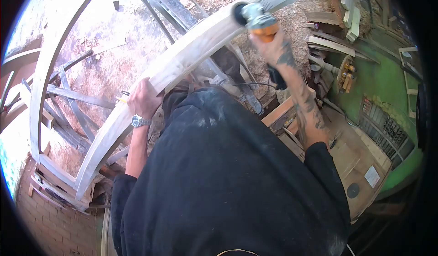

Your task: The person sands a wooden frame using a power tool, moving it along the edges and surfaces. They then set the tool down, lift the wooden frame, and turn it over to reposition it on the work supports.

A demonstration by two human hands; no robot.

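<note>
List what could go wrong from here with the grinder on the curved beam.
- Kickback: only the right hand holds the grinder; if the disc catches the beam, it may twist loose.
- Injury: the left hand, bare, is on the same beam; a slip along it could bring the disc that way.
- Snag: the cord runs close to the body and could catch, jerking the tool.

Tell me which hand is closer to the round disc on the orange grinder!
The right hand: it grips the grinder, right by the disc. The left hand is farther away, on the curved wooden beam.
</note>
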